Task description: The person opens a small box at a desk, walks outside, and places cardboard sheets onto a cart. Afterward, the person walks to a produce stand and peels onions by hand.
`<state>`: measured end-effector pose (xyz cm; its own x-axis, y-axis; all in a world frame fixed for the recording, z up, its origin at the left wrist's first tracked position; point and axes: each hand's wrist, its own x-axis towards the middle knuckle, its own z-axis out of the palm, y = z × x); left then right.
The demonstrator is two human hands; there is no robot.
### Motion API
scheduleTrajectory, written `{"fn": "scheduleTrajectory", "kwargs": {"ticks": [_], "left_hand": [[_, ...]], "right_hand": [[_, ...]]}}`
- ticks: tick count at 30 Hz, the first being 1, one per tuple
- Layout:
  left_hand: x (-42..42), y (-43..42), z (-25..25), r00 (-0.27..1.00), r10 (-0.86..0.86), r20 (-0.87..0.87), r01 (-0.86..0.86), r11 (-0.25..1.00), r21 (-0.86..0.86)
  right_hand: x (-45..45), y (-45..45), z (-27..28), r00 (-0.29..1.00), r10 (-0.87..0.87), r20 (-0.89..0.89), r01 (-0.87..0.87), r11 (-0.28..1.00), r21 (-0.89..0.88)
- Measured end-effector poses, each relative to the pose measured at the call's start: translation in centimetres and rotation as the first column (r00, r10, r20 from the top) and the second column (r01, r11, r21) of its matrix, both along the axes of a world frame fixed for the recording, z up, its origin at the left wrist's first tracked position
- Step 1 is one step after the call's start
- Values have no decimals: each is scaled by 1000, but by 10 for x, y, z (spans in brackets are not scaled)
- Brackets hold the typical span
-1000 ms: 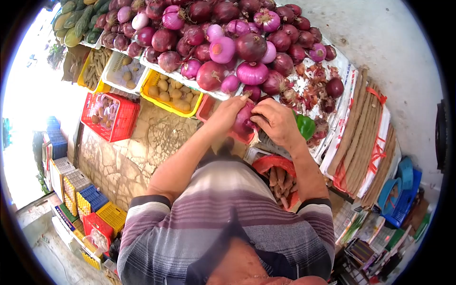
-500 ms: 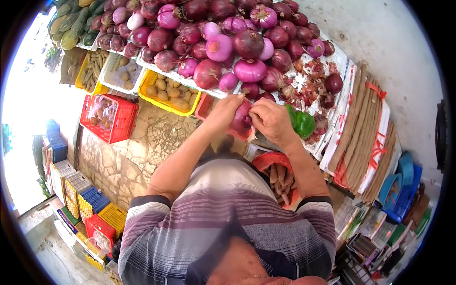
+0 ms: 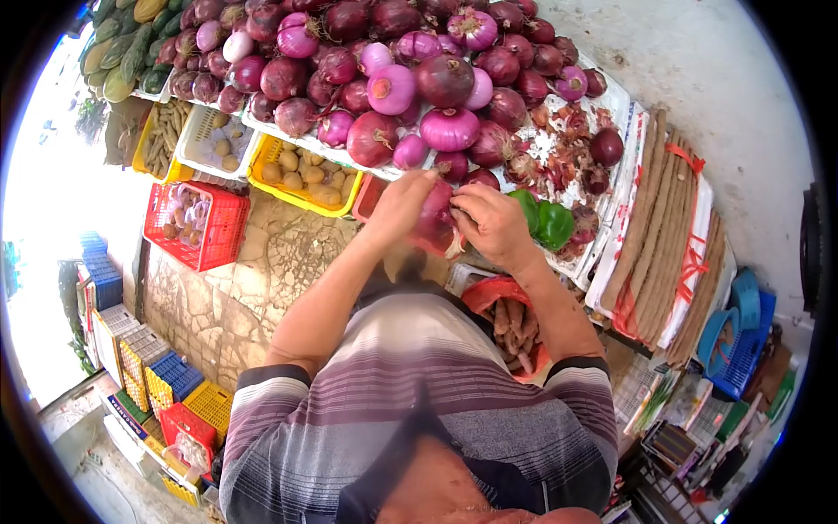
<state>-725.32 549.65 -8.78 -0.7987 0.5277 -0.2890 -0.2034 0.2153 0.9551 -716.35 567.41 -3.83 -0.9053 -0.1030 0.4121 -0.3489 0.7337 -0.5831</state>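
Left hand (image 3: 401,205) curled round the left side of a red onion (image 3: 433,211), gripping it. Right hand (image 3: 493,223) at the onion's far-right side, thumb and forefinger pinched together on its skin; other fingers folded in. Can't tell if the pinch has loose skin or the onion body. Pale strip (image 3: 456,244) hangs from the onion's near end, too small to tell if root or skin.

Onion is up in the air between both hands, in front of the torso, just off the near edge of the white tray (image 3: 618,106). Left hand seems to do the steadying, leaving the right fingertips free to work the surface. Being held beside the tray probably keeps it in easy reach of the onion pile (image 3: 393,87) on the far side.

Loose dry skins (image 3: 567,118) lie on the tray's right part, perhaps gathered there to stay off the onions. Green pepper (image 3: 554,225) just right of the right hand. Pale red crate (image 3: 368,196) below the left hand, mostly covered. Yellow crate (image 3: 297,203) of potatoes left of it. Red bag (image 3: 489,293) of brown roots (image 3: 513,330) near, under the right forearm, mouth facing up, likely for easy access.
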Motion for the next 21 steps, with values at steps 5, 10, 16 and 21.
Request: {"fn": "scheduleTrajectory", "kwargs": {"ticks": [5, 10, 16, 21], "left_hand": [[0, 5, 3, 994, -35, -102, 28, 997, -68], [-1, 7, 1, 1000, -26, -15, 25, 999, -25], [-2, 4, 14, 997, -60, 48, 62, 998, -23], [-1, 9, 2, 996, -73, 49, 70, 996, 54]], "right_hand": [[-3, 7, -2, 997, 61, -49, -56, 993, 101], [-7, 11, -9, 997, 59, -51, -57, 997, 42], [-4, 11, -21, 995, -73, 73, 87, 974, -210], [2, 15, -17, 977, -143, 158, 187, 932, -312]]}}
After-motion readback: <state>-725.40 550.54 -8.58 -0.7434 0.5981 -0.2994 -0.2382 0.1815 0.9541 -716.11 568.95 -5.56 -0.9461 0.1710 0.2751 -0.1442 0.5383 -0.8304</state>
